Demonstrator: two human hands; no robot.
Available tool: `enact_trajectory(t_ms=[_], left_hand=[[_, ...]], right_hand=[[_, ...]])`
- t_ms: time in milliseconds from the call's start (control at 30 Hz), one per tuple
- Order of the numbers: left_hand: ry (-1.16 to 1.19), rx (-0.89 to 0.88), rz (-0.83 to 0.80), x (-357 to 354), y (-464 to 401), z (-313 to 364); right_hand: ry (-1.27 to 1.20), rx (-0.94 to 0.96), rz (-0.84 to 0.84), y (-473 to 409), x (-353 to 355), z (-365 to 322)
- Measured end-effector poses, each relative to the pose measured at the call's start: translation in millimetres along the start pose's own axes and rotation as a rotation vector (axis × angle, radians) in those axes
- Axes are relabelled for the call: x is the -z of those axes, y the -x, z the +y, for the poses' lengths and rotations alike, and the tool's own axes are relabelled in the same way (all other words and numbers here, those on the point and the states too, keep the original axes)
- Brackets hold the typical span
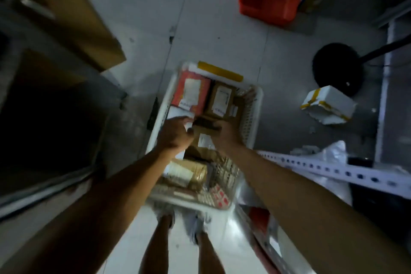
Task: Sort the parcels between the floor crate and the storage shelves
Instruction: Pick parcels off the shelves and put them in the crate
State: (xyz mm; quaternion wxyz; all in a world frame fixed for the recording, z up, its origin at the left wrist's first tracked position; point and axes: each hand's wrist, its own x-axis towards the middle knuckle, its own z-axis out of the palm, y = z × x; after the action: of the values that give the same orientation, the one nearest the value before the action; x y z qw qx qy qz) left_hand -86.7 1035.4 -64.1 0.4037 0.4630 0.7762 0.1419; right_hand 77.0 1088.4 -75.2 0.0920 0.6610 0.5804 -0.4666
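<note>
A white slatted floor crate (253, 113) stands on the grey floor in front of my feet, filled with several parcels. Both my hands are down inside it around a small brown cardboard parcel (203, 138) with a white label. My left hand (175, 133) curls its fingers on the parcel's left side. My right hand (226, 134) grips its right side. Farther back in the crate lie a red parcel (191, 92) and a brown box (220, 99). A tape-wrapped brown parcel (189, 172) lies at the crate's near end.
A white perforated shelf rail (329, 168) runs along the right, with a white bag on it. A white foam box with yellow tape (329, 104) and a black round base (335, 66) sit on the floor at right. A red bin (269, 0) stands far back. Cardboard boxes (73, 20) fill the left.
</note>
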Motion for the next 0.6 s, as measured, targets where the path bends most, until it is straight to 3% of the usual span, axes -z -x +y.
enact_trajectory(t_ms=[133, 267, 600], left_hand=[[-0.079, 0.12, -0.049, 68.8, 116.6, 22.4], [-0.123, 0.23, 0.015, 104.9, 223.9, 29.7], [0.054, 0.621, 0.401, 112.3, 450.7, -19.6]], right_hand=[[0.224, 0.16, -0.091, 114.5, 18.7, -59.3], [0.376, 0.361, -0.148, 198.3, 11.5, -89.1], [0.825, 0.813, -0.374, 353.6, -93.3, -113.2]])
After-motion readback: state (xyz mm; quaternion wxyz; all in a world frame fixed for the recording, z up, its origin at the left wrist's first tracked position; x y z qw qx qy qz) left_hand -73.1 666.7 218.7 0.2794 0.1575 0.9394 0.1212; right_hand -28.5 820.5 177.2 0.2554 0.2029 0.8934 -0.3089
